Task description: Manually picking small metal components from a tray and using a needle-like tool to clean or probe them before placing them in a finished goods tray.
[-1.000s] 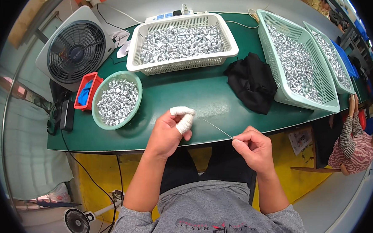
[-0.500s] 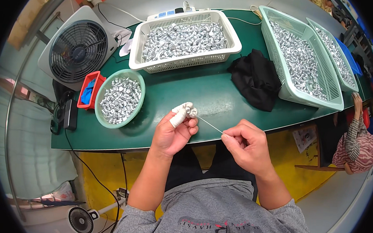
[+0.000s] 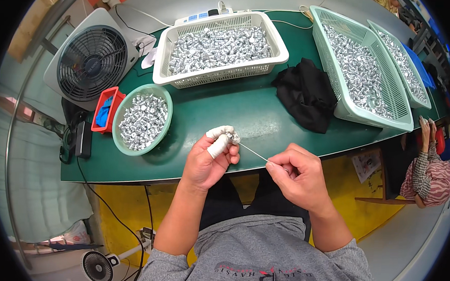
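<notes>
My left hand [image 3: 208, 157], with white coverings on its thumb and fingertips, is closed on a small silvery metal part [image 3: 233, 138], much of it hidden by the fingers. A thin pale rod [image 3: 254, 152] is pinched in my right hand [image 3: 298, 174]; its far end meets the metal part. Both hands are over the front edge of the green table [image 3: 211, 106]. Left of them, a round green basket [image 3: 169, 118] holds many shiny metal parts [image 3: 143, 118].
At the back stands a white basket [image 3: 221, 75] of similar parts. Green baskets [image 3: 396, 122] of them are at the right, beside a black cloth [image 3: 306, 96]. A red bin [image 3: 116, 104] and a box fan [image 3: 91, 62] stand left. A co-worker [image 3: 427, 174] sits far right.
My left thumb and covered fingers have shifted around the metal part, covering more of it. The right hand keeps its pinch on the rod. The co-worker's hands have moved slightly.
</notes>
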`<action>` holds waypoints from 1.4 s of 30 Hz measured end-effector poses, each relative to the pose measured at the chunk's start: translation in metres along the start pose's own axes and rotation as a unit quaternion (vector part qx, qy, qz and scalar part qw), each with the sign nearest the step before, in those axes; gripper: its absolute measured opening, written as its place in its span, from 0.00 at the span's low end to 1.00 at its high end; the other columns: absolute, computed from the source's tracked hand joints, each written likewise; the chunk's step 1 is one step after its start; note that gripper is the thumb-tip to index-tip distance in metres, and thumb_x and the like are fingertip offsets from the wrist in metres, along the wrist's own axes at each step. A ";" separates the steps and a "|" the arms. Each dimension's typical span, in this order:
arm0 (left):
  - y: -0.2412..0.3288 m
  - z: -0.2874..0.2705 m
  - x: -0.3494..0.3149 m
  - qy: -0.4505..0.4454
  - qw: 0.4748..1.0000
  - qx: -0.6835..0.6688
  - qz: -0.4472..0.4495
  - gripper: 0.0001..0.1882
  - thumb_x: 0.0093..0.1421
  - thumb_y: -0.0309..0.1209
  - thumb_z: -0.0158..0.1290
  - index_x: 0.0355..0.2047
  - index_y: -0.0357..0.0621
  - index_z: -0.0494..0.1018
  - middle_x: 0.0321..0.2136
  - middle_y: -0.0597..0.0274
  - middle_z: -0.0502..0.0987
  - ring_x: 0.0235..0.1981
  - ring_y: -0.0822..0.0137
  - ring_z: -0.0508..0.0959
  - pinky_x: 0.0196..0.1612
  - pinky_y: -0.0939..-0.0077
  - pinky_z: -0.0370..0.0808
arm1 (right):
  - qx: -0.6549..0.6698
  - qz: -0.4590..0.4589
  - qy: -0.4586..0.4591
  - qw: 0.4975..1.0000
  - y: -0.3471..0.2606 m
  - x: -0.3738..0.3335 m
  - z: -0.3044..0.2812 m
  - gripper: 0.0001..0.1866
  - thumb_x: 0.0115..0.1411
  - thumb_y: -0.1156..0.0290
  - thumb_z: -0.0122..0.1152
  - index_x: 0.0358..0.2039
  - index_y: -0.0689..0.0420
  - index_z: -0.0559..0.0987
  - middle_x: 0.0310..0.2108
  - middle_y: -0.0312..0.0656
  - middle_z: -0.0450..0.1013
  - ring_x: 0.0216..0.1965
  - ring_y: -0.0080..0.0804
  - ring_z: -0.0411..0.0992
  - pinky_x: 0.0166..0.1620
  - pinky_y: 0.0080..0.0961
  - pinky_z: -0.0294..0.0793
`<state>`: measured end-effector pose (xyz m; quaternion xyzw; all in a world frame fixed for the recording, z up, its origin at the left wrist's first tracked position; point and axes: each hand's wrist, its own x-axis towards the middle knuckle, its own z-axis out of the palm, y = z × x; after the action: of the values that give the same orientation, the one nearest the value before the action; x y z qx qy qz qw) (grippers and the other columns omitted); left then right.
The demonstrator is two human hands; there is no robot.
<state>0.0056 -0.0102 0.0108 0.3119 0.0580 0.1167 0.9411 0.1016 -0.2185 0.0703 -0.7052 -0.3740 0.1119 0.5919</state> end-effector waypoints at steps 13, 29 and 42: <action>-0.008 0.020 -0.014 0.054 0.924 0.334 0.177 0.12 0.66 0.17 0.52 0.49 0.34 0.74 0.41 0.53 0.79 0.34 0.68 0.78 0.39 0.73 0.78 | 0.218 0.138 -0.042 0.965 0.014 -0.008 -0.012 0.02 0.59 0.80 0.66 0.29 0.63 0.82 0.24 0.30 0.67 0.23 0.13 0.60 0.26 0.16 0.58; -0.007 0.028 -0.011 0.141 0.893 0.416 0.094 0.10 0.64 0.17 0.56 0.46 0.37 0.76 0.37 0.60 0.81 0.37 0.73 0.79 0.38 0.79 0.78 | 0.184 0.125 -0.033 0.974 0.041 -0.010 -0.007 0.02 0.59 0.79 0.66 0.31 0.64 0.82 0.24 0.30 0.67 0.24 0.13 0.59 0.28 0.15 0.58; 0.024 0.024 0.007 0.170 0.788 0.536 0.250 0.10 0.62 0.18 0.58 0.45 0.36 0.77 0.37 0.64 0.80 0.36 0.76 0.78 0.39 0.82 0.75 | -0.004 0.018 0.064 0.998 0.052 0.016 -0.038 0.01 0.60 0.80 0.65 0.31 0.64 0.81 0.25 0.29 0.65 0.24 0.13 0.58 0.27 0.15 0.56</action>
<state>0.0123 -0.0038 0.0438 0.7451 0.1903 0.3489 0.5356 0.1561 -0.2381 0.0373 -0.7199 -0.3227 0.0753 0.6099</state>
